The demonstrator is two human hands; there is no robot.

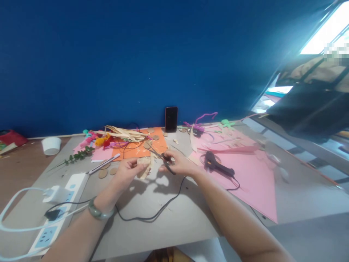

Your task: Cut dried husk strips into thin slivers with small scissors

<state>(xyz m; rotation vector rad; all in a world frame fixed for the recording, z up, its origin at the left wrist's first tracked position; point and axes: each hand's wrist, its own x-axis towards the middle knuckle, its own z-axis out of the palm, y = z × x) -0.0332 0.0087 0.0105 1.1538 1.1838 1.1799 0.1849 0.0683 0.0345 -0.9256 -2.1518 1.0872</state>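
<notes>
- Clamped by fingers of the left hand (127,175): pale strip (143,174), above the middle of the counter (163,233).
- Gripped by fingers of the right hand (178,162), closed around the handles: scissors (163,156), blades pointing forward and to the left.
- Lying toward the near edge, with room around: black cable (147,219).
- Resting at right on pink paper (253,185): glue gun (218,165).
- Standing upright at the far edge, before blue wall (163,54): phone (171,119).
- Standing far left: white cup (51,146), inside too hidden to tell.
- Stretched forward from the near side, with hands close together: both forearms (229,214).

A plain, deep-blue wall (136,65) rises behind a grey-topped desk (152,233). At upper right, a bright window (321,34) spreads pale light along the wall.
</notes>
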